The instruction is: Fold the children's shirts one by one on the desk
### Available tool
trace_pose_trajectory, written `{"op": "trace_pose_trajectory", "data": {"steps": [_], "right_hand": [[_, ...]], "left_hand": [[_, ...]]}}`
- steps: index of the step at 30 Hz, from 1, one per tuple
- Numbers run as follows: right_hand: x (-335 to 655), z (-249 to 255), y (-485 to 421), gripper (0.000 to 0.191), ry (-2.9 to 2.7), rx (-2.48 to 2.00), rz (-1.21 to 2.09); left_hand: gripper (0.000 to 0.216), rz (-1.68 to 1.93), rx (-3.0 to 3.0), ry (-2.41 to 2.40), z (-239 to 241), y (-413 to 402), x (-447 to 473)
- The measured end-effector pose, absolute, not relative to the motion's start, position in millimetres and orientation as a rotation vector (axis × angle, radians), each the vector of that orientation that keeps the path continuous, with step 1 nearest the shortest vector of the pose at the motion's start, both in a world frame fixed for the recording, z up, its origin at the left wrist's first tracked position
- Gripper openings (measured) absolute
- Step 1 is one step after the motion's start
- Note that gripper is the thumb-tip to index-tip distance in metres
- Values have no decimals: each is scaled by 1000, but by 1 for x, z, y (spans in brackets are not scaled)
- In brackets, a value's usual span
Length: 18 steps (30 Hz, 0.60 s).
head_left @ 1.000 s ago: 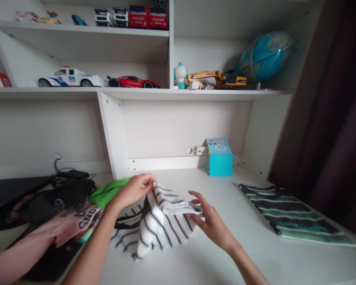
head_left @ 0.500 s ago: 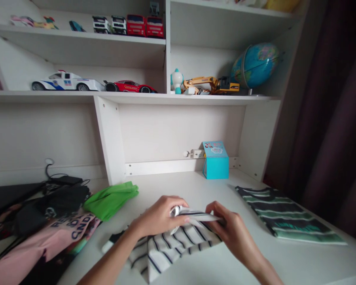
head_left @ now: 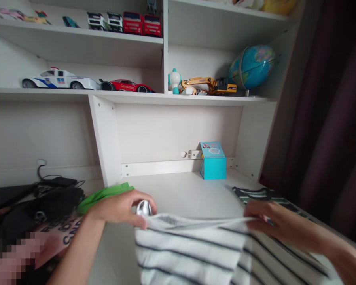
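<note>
Stripy top [head_left: 190,251] up btwn your L hand [head_left: 129,208] & R hand [head_left: 274,221].
Your L pinches a scrunched bit, your R grips the edge, & it hangs over the white desk [head_left: 166,196]. Green cloth [head_left: 105,196] is by your L wrist; dark striped shirt [head_left: 256,194] lies behind your R; blue calendar [head_left: 215,169] stands at the back.

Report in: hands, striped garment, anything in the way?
Left hand, right hand gripping. Striped garment spread between them, partly blurred. Green cloth just behind left hand.
</note>
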State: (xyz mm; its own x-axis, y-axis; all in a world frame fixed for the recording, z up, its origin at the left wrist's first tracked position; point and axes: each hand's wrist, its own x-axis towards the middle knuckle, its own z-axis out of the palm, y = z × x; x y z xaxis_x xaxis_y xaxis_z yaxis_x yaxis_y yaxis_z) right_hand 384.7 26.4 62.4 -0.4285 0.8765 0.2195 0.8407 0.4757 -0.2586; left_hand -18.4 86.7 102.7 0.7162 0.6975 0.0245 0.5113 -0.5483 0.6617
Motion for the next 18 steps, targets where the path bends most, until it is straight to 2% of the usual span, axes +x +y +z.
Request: {"op": "trace_pose_trajectory", "data": {"steps": [2,5,8,10,12,16,18], "right_hand": [[375,79,60,23,-2239,-1558,-128],[363,112,78,25,-1677,-1528,-688],[359,141,53,27,-1378,-1302,-867],[362,143,29,26,-1399,-1244,-881],[373,126,11,22,-1489,-1238,-844],[409,50,0,22,-1775,-1302,-476],[428,9,-3,25,-1962,-1415,-183]], "left_hand": [[36,514,2253,1088,98,124,-7],[31,1289,2158,1162,113,153,10],[22,1972,2107,993,146,136,17],[14,2122,2157,859,162,109,15],[8,1910,2298,795,164,82,8],[11,705,2524,888,135,51,-3],[18,261,2473,858,117,47,-1]]}}
